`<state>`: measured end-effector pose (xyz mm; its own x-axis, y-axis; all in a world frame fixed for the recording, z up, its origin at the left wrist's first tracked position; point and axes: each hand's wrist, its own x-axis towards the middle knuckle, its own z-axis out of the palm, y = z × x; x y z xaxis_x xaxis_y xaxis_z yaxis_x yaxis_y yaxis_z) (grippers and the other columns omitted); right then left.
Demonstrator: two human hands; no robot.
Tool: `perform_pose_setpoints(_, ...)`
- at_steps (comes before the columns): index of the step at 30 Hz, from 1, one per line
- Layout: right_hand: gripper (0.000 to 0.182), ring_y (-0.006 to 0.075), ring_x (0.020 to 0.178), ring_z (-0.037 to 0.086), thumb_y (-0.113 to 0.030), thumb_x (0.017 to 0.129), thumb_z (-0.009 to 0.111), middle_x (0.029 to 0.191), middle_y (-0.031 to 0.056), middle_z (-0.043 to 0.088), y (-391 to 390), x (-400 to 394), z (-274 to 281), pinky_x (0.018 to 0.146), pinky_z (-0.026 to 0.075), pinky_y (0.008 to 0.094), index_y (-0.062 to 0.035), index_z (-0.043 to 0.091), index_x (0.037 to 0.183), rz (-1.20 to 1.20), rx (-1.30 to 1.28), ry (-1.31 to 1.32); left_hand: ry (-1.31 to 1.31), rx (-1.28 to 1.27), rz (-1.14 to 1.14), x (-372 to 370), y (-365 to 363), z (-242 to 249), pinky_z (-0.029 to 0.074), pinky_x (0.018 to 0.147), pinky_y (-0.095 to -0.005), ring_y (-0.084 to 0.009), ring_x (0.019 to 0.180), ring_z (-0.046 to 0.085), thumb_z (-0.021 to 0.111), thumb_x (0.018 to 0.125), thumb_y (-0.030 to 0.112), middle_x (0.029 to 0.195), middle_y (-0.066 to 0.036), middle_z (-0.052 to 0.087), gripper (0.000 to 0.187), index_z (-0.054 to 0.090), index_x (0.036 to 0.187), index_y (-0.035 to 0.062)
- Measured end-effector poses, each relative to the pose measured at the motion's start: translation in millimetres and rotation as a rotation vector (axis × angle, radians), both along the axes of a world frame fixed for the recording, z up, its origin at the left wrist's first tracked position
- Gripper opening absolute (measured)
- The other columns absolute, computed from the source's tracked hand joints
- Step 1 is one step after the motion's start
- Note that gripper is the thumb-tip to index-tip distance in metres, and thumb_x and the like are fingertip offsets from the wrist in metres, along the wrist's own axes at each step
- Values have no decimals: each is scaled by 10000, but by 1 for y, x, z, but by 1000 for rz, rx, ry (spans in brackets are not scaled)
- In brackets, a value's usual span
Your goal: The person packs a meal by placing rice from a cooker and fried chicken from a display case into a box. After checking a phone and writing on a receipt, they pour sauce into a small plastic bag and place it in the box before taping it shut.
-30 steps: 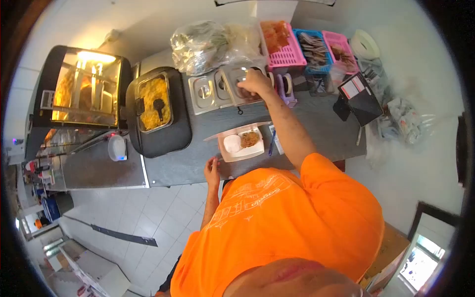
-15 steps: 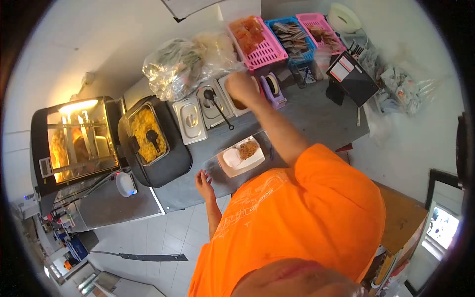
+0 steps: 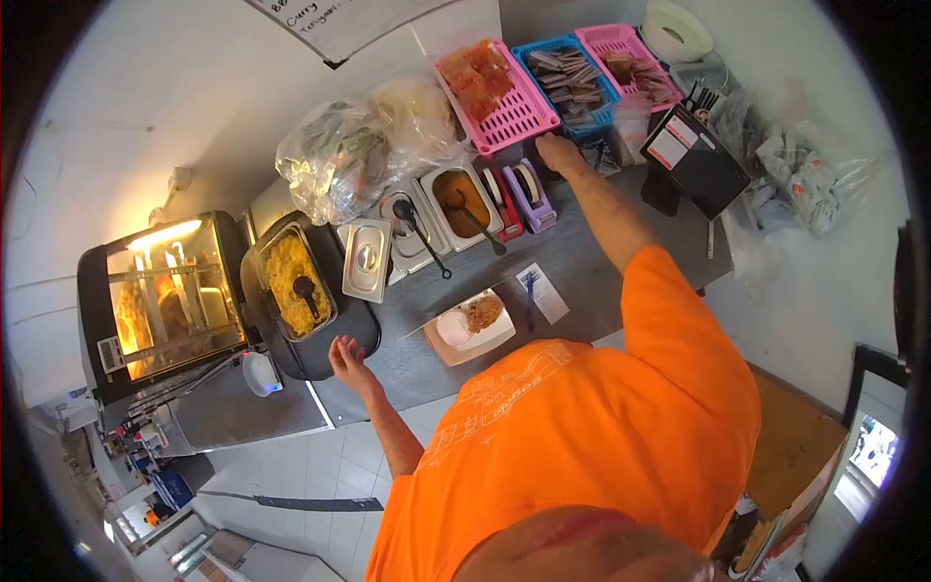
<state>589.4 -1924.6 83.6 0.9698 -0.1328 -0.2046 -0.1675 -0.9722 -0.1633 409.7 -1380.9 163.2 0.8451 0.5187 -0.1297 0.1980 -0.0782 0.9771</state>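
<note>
At the counter's near edge my left hand is spread open, empty, beside the black cooker. Bare counter under my arm. Farther, my right hand reaches the blue basket; grip unclear.

The paper sign on the wall is cut off by the top edge, so only a few words show. The right hand reaches toward the blue basket, and its fingertips are hidden, so I cannot tell if it holds anything. The things inside the plastic bags are blurry, maybe green leaves. The person's legs are hidden under the orange shirt.
</note>
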Motion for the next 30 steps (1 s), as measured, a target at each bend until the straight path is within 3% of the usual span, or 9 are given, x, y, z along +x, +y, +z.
perform_pose_setpoints(4, 135, 304, 907, 654, -121, 876, 545, 945, 170, 668, 18, -43, 75, 741, 515, 402, -6, 615, 873, -264, 267, -120, -171, 203, -18, -5, -34, 69, 454, 754, -281, -142, 942, 581, 508, 959, 229, 1041, -61, 613, 254, 560, 1120, 39)
perform_pose_setpoints(8, 87, 112, 820, 613, -133, 862, 632, 885, 53, 671, 51, -132, 137, 734, 480, 265, -49, 614, 869, -203, 1455, -366, -348, 261, -299, -13, -92, 123, 452, 807, -274, -150, 957, 578, 534, 908, 78, 1012, -69, 617, 221, 560, 1116, 7)
perform_pose_setpoints(12, 76, 92, 786, 571, -60, 840, 638, 833, 19, 623, 121, -211, 195, 735, 461, 236, -55, 563, 836, -136, 1753, -303, -214, -239, -843, -21, -189, 149, 491, 779, -272, -145, 938, 592, 564, 877, 27, 1018, -93, 623, 266, 553, 1141, -10)
perform_pose_setpoints(17, 135, 95, 796, 569, -20, 799, 665, 841, 21, 605, 173, -272, 205, 756, 464, 256, -40, 551, 868, -84, 1696, -478, 8, -619, -1030, -30, -191, 136, 505, 672, -239, -121, 732, 624, 635, 865, 59, 860, -86, 665, 182, 618, 1013, -45)
perform_pose_setpoints(19, 175, 99, 807, 570, -9, 776, 682, 845, 28, 601, 193, -297, 215, 765, 463, 271, -32, 554, 893, -104, 1690, -560, -198, -190, -1093, -40, -175, 146, 500, 638, -236, -110, 666, 609, 654, 857, 62, 774, -59, 660, 128, 652, 922, -48)
perform_pose_setpoints(21, 205, 158, 844, 582, -58, 751, 710, 852, 50, 596, 217, -326, 248, 812, 447, 326, -51, 600, 924, -215, 977, -783, -250, -38, -1131, -51, -159, 151, 493, 620, -262, -144, 663, 618, 682, 818, 44, 746, -74, 661, 85, 681, 876, -18)
perform_pose_setpoints(23, 186, 186, 859, 579, -97, 752, 704, 841, 49, 599, 237, -351, 248, 826, 433, 347, -85, 628, 921, -139, 696, -863, -672, 481, -1378, -56, -144, 153, 485, 631, -315, -210, 687, 616, 697, 760, 26, 739, -97, 658, 117, 704, 878, 25)
perform_pose_setpoints(24, 172, 213, 874, 576, -135, 752, 698, 830, 47, 602, 244, -364, 247, 840, 419, 368, -119, 656, 918, -49, 419, -900, -664, 486, -1469, -64, -141, 163, 462, 664, -359, -265, 728, 592, 710, 711, 39, 754, -105, 646, 160, 708, 871, 54)
perform_pose_setpoints(30, 122, 189, 827, 587, -242, 796, 649, 809, 4, 628, 294, -431, 213, 785, 412, 348, -178, 686, 893, -249, 315, -729, -852, 504, -1759, -89, -133, 167, 436, 687, -379, -276, 732, 570, 710, 730, 79, 761, -75, 627, 92, 690, 817, 56)
